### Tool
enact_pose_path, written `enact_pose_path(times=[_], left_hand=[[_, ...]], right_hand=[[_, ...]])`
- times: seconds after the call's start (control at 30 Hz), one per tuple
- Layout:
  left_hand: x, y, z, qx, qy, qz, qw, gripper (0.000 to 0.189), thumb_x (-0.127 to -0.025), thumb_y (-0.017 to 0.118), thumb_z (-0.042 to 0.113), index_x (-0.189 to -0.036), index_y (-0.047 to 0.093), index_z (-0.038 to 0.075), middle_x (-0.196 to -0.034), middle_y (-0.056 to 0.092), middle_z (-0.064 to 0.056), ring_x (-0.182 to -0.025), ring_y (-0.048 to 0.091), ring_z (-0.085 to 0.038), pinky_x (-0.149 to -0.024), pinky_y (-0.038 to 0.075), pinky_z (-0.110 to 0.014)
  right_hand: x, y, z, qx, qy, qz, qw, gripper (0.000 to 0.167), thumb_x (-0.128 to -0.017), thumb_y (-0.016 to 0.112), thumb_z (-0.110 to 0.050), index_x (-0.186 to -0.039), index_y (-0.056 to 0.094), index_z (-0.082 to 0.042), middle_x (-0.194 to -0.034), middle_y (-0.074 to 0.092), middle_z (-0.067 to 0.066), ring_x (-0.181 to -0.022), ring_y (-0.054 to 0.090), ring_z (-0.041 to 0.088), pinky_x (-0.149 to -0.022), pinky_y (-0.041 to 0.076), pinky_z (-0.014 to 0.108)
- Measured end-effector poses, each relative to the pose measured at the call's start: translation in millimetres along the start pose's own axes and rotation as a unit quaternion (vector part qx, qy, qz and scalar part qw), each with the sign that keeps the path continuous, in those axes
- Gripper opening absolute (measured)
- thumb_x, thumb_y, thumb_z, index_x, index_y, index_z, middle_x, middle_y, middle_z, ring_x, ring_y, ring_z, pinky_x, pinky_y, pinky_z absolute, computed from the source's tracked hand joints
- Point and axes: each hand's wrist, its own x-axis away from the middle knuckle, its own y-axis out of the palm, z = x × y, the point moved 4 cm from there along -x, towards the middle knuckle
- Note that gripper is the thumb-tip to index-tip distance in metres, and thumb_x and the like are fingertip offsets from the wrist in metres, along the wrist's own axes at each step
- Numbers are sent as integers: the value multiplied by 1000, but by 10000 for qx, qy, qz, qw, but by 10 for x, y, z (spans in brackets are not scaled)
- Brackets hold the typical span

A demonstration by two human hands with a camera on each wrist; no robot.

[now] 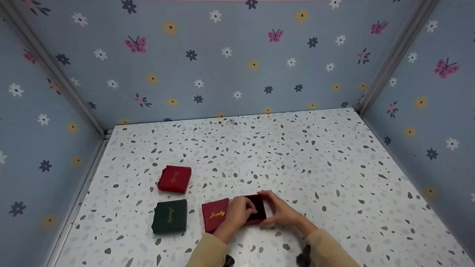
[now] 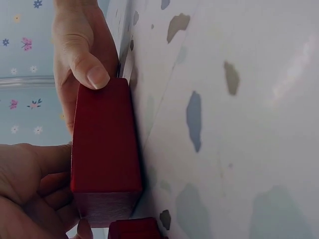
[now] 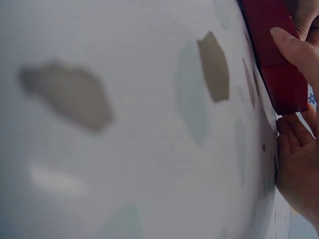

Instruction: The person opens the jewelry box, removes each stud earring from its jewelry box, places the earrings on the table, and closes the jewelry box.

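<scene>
A red jewelry box lies on the speckled tabletop with its dark inside facing up. My right hand grips its right end, the thumb pressing on the near wall and fingers at the far corner. My left hand bends over the box's left part, with curled fingers; whether it pinches anything inside is hidden. Just left of the box, partly under the left forearm, lies a flat red piece with gold "Jewelry" lettering; whether it is joined to the box is hidden.
Farther left sit a closed dark green jewelry box and, behind it, a closed bright red one. The white speckled table reaches back to flower-patterned walls on three sides.
</scene>
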Motion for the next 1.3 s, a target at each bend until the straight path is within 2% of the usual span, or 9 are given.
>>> enact_pose_path(times=[0.47, 0.67, 0.93, 1.1, 1.3], left_hand=[[32, -63, 52, 207, -183, -302, 9992, 7, -71, 72, 13, -66, 67, 12, -65, 60, 6, -69, 57, -17, -74, 36, -36], [24, -127, 65, 356, -116, -203, 9991, 6, -72, 71, 13, -68, 67, 11, -66, 61, 5, -70, 56, -17, -73, 40, -34], [-24, -218, 33, 659, -78, -35, 9978, 8, -73, 70, 7, -68, 64, 8, -67, 60, 2, -67, 55, -15, -64, 44, -28], [-50, -269, -9, 819, -198, -45, 9964, 8, -75, 68, 6, -69, 63, 7, -67, 59, 2, -64, 54, -13, -61, 44, -26], [-101, -324, -98, 836, -363, 26, 9958, 8, -75, 68, 6, -70, 62, 5, -69, 59, 0, -66, 53, -12, -61, 43, -25]], right_hand=[[5, -7, -46, -126, -39, -8, 9999, 88, -58, 82, -7, -130, 31, 3, -125, 43, 16, -116, 38, 29, -99, 23, 41], [5, -1, -9, -223, -57, 21, 9997, 89, -58, 82, -7, -130, 31, 2, -124, 43, 14, -114, 38, 28, -98, 23, 43], [-26, 34, 290, 102, 9, 117, 9999, 92, -56, 84, -23, -132, 32, -12, -126, 43, -1, -117, 37, 16, -100, 22, 34], [-36, 40, 325, 58, -20, 92, 9999, 93, -55, 83, -26, -132, 32, -14, -127, 42, -3, -119, 35, 16, -101, 22, 36], [-46, 44, 338, 96, 148, 88, 9998, 93, -54, 84, -27, -131, 33, -16, -127, 42, -6, -120, 34, 12, -102, 20, 37]])
